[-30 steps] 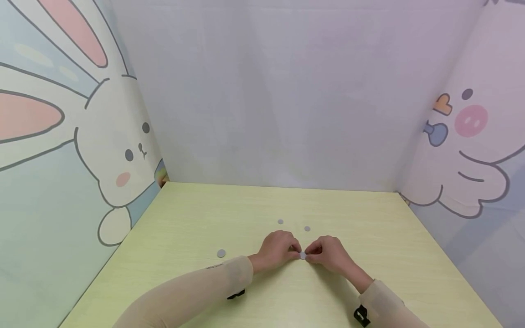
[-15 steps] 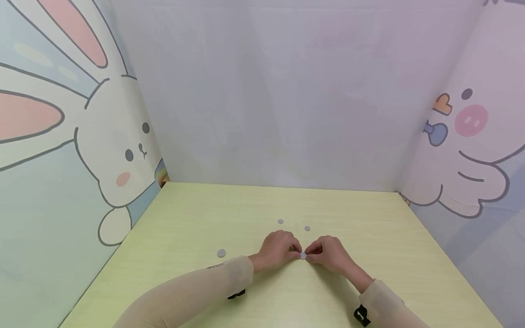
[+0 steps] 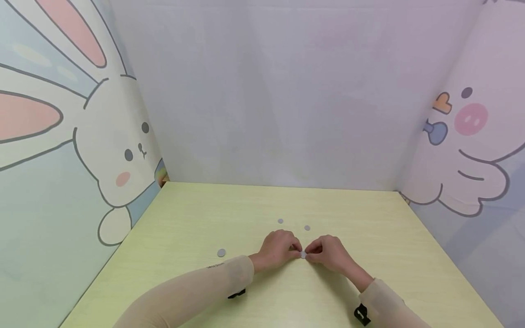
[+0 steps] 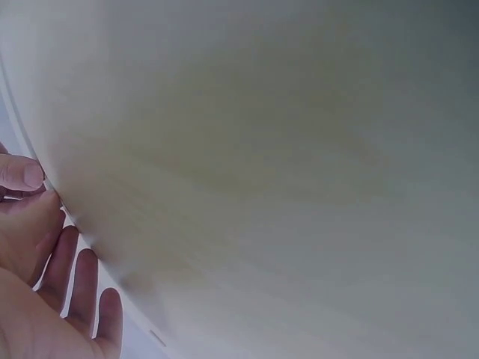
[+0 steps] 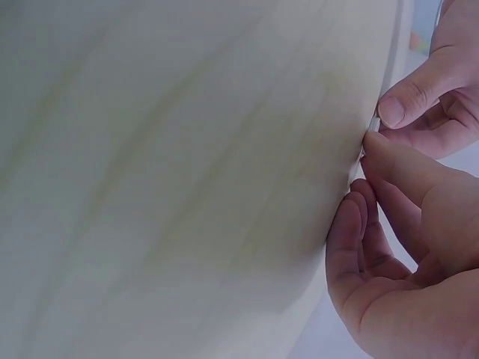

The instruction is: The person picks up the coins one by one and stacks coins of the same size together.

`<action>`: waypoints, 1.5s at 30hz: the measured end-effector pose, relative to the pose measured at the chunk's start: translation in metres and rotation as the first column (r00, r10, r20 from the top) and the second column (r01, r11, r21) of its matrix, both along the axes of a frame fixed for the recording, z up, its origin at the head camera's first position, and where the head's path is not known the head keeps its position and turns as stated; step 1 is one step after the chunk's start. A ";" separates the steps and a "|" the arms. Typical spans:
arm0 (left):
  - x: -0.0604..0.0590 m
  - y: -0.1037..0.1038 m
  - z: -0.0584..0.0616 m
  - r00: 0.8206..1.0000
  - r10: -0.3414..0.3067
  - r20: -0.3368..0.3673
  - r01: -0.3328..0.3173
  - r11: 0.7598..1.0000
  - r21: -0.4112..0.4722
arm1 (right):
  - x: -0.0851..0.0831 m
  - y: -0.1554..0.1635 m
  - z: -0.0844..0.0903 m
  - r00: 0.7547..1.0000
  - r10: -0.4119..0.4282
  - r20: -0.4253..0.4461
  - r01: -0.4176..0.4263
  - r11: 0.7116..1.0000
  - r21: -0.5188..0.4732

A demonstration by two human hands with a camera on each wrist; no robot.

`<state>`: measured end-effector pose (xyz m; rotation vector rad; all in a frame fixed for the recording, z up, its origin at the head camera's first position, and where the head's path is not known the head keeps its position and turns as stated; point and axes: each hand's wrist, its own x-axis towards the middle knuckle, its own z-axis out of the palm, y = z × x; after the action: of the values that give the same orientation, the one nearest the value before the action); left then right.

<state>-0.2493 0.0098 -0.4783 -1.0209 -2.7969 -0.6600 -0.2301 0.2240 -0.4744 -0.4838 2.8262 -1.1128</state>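
A small silver-grey coin (image 3: 303, 255) lies at the table's middle, between the two hands. My left hand (image 3: 279, 249) pinches its left edge with thumb and index finger. From the other side, the thumb and index finger of my right hand (image 3: 329, 253) pinch its right edge. In the right wrist view, the right hand (image 5: 419, 224) has its fingertips down at the tabletop, close to the left thumb (image 5: 400, 105). The left wrist view shows the left hand (image 4: 56, 299) with its other fingers bent loosely. Fingertips cover most of the coin's edges.
Two similar grey coins, a far one (image 3: 280, 221) and a nearer one (image 3: 307, 228), lie beyond the hands. Another coin (image 3: 221, 253) rests left of the left forearm. The pale yellow table (image 3: 197, 209) is bounded by a curtain (image 3: 266, 100) behind and printed cloths at both sides.
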 end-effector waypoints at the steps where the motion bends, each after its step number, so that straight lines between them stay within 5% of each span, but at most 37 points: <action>1: 0.000 0.000 0.000 1.000 0.001 0.000 -0.001 1.000 0.000 | 0.000 0.000 0.000 1.000 0.003 -0.003 -0.003 1.000 0.000; 26: -0.001 0.000 -0.002 0.999 -0.004 -0.033 0.004 1.000 0.010 | -0.003 0.002 -0.001 1.000 0.028 0.006 -0.028 1.000 -0.001; 45: 0.000 -0.003 0.003 1.000 -0.014 0.021 0.014 1.000 -0.008 | 0.000 -0.001 0.001 0.999 0.020 0.025 -0.020 1.000 0.002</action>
<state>-0.2497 0.0069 -0.4755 -1.0423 -2.8148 -0.6651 -0.2304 0.2232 -0.4737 -0.4940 2.7948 -1.1042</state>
